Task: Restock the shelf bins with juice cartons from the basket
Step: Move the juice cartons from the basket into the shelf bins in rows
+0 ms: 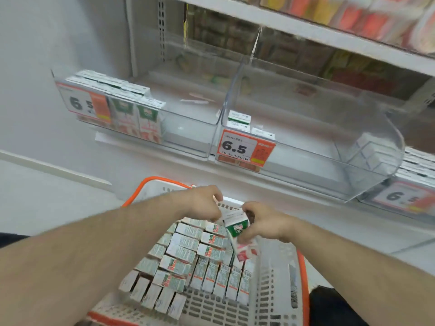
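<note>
A small green, white and red juice carton [238, 231] is sitting tilted between both hands, above the white perforated plastic basket with orange rim [277, 288]. The right hand [263, 223] is curling round its right side; the left hand [207, 203] is pinching its top corner. Beneath the hands, rows of matching cartons [188, 257] are filling the basket. Beyond the hands, clear plastic shelf bins [306, 147] are carrying orange price tags [244, 149].

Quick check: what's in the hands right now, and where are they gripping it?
One juice carton above the basket: right hand grips its side, left hand pinches its top edge.
</note>
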{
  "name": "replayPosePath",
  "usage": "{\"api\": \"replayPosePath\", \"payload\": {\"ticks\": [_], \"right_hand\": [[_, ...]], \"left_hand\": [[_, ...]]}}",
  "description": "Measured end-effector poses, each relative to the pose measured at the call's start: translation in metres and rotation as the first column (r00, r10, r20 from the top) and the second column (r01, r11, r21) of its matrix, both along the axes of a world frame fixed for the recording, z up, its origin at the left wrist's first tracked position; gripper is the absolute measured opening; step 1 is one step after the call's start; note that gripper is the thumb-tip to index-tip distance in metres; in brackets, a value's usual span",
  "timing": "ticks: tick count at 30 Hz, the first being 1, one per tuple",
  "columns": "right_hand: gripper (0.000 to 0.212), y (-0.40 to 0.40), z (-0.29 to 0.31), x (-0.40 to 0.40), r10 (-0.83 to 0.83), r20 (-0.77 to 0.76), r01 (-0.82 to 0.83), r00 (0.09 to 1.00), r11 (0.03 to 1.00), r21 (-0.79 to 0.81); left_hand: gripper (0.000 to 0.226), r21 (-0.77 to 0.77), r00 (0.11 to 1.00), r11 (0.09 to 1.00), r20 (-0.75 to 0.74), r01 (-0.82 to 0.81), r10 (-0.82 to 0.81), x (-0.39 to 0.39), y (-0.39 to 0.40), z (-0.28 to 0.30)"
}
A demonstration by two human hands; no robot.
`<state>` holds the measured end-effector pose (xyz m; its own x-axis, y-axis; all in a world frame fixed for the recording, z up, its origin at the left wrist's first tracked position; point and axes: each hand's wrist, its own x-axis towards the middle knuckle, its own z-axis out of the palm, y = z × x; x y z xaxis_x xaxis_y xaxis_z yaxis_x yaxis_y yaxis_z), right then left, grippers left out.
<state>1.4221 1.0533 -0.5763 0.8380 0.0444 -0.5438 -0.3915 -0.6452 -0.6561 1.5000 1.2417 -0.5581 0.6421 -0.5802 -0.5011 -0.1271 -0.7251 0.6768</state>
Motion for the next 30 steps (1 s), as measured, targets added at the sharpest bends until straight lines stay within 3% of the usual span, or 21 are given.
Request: {"api": "replayPosePath", "payload": {"ticks": [3,5,8,10,12,15,18,21,24,30], "right_hand": [[0.046,0.009,0.048,-0.006,-0.035,0.000,0.033,0.999,0.960,0.277],[0.050,0.012,0.072,-0.009,-0.061,0.026,0.042,0.998,0.879,0.475],[0.068,0.018,0.101,-0.006,-0.024,0.054,-0.022,0.998,0.694,0.720],[0.055,0.026,0.114,-0.004,0.028,0.126,-0.118,0.992,0.587,0.801],[0.050,0.033,0.119,0.001,-0.048,0.152,-0.095,0.987,0.594,0.799],[0.052,0.040,0.123,0.009,-0.220,0.253,-0.017,0.942,0.724,0.690],[0.056,0.045,0.123,0.018,-0.315,0.343,0.026,0.885,0.769,0.639],[0.066,0.044,0.121,0.021,-0.384,0.298,0.069,0.874,0.705,0.706],[0.098,0.043,0.120,0.025,-0.424,0.235,0.103,0.875,0.635,0.765],[0.107,0.043,0.122,0.026,-0.451,0.206,0.118,0.868,0.592,0.798]], "left_hand": [[0.074,-0.060,0.999,0.997,-0.031,0.041,-0.043,-0.001,0.015,0.035],[0.084,-0.168,0.992,0.986,-0.120,0.019,-0.039,-0.004,0.024,0.058],[0.077,-0.400,0.946,0.913,-0.319,-0.083,-0.054,-0.013,0.035,0.083],[0.067,-0.550,0.888,0.811,-0.450,-0.197,-0.090,-0.017,0.040,0.091],[0.061,-0.632,0.850,0.718,-0.515,-0.291,-0.109,-0.019,0.043,0.094],[0.059,-0.672,0.821,0.620,-0.566,-0.405,-0.076,-0.013,0.047,0.095],[0.058,-0.662,0.821,0.595,-0.570,-0.457,-0.004,-0.003,0.050,0.095],[0.049,-0.633,0.801,0.575,-0.595,-0.518,0.066,0.005,0.050,0.095],[0.040,-0.598,0.745,0.539,-0.661,-0.594,0.087,0.011,0.049,0.096],[0.035,-0.554,0.671,0.502,-0.738,-0.665,0.075,0.018,0.054,0.098]]}}
